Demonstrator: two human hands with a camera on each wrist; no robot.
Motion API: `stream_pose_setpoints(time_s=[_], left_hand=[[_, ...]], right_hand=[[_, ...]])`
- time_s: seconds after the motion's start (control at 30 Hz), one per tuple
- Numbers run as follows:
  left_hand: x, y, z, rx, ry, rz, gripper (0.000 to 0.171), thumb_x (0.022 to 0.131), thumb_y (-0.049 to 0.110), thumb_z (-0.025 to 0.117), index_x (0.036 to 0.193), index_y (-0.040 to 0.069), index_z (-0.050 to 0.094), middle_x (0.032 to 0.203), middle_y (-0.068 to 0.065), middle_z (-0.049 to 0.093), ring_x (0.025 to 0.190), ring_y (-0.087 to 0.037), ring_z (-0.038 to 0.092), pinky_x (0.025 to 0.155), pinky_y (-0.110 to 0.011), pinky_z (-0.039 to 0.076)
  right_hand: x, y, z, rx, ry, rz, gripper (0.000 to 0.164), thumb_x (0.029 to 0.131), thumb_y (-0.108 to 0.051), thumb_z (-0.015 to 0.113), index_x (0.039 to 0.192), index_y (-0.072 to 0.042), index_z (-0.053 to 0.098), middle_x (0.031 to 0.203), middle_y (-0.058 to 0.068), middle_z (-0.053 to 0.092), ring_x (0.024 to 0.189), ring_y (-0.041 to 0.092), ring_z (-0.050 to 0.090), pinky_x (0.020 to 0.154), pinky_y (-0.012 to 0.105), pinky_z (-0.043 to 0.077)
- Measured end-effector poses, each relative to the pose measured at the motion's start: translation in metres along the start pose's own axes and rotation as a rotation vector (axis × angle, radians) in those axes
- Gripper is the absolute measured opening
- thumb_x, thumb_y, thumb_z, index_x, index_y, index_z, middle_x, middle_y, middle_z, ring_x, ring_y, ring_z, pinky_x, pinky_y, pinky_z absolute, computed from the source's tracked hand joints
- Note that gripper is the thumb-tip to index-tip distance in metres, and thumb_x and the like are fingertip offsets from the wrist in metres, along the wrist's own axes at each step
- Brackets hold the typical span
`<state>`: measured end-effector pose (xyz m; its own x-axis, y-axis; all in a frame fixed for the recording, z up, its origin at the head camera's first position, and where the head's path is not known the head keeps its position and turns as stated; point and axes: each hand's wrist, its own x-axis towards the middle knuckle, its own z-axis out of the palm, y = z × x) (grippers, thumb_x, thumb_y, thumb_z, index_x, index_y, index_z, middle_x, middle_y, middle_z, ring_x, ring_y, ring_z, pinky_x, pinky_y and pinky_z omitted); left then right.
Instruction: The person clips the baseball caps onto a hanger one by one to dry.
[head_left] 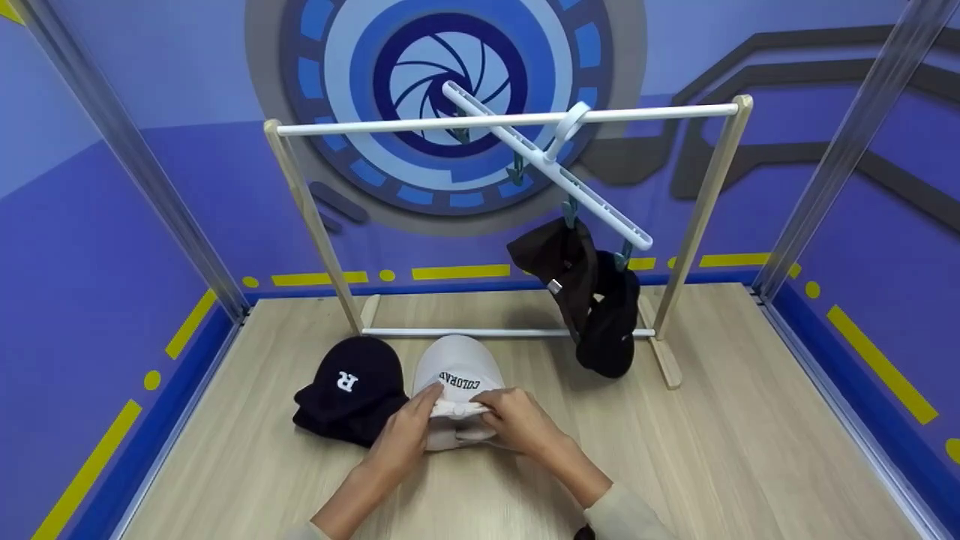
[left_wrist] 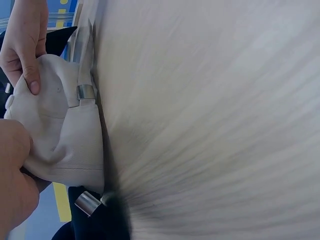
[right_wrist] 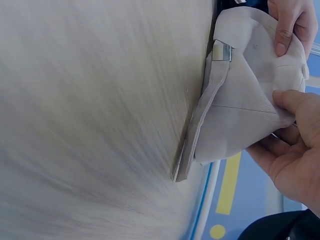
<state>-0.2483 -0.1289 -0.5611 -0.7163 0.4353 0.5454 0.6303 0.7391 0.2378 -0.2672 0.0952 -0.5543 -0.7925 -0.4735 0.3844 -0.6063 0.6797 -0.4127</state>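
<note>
A beige baseball cap (head_left: pixel 457 356) with dark lettering stands on the wooden table. My left hand (head_left: pixel 401 435) pinches the near left part of its crown, thumb on top. Opposite it, my right hand (head_left: pixel 523 421) grips the fabric between thumb and curled fingers. The crown is folded inward between both hands. In the right wrist view, a metal buckle (right_wrist: pixel 222 52) sits on the cap's back strap, whose loose end hangs down to the table. Touching the beige cap's left side is a black cap (head_left: pixel 360 375) with a white letter R, apparently stacked on other dark headwear.
Behind the caps stands a wooden rack with a white top bar (head_left: pixel 390 125). A white clip hanger (head_left: pixel 551 166) hangs from it at an angle. Its green clips hold a dark brown cap (head_left: pixel 559 262) and a black cap (head_left: pixel 611 337). Blue walls enclose the table (head_left: pixel 750 450).
</note>
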Motion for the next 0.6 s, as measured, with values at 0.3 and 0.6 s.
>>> stream_pose_setpoints(time_s=[0.3, 0.6], left_hand=[[0.003, 0.003, -0.004, -0.012, 0.007, 0.008, 0.058, 0.077, -0.019, 0.056, 0.132, -0.001, 0.051, 0.128, -0.019, 0.057, 0.116, -0.028, 0.057, 0.093, -0.037, 0.048], [0.01, 0.009, -0.01, -0.1, 0.017, -0.064, 0.051, 0.084, -0.016, 0.053, 0.133, 0.0, 0.051, 0.13, -0.016, 0.056, 0.115, -0.028, 0.057, 0.09, -0.037, 0.05]], right_hand=[[0.001, -0.003, 0.001, 0.007, -0.019, 0.001, 0.03, 0.081, -0.005, 0.068, 0.109, -0.013, 0.071, 0.1, 0.0, 0.071, 0.09, 0.014, 0.066, 0.074, 0.03, 0.055], [0.008, -0.004, -0.007, -0.014, 0.023, -0.04, 0.012, 0.086, -0.008, 0.065, 0.091, -0.015, 0.073, 0.086, -0.004, 0.071, 0.075, 0.003, 0.062, 0.06, 0.023, 0.052]])
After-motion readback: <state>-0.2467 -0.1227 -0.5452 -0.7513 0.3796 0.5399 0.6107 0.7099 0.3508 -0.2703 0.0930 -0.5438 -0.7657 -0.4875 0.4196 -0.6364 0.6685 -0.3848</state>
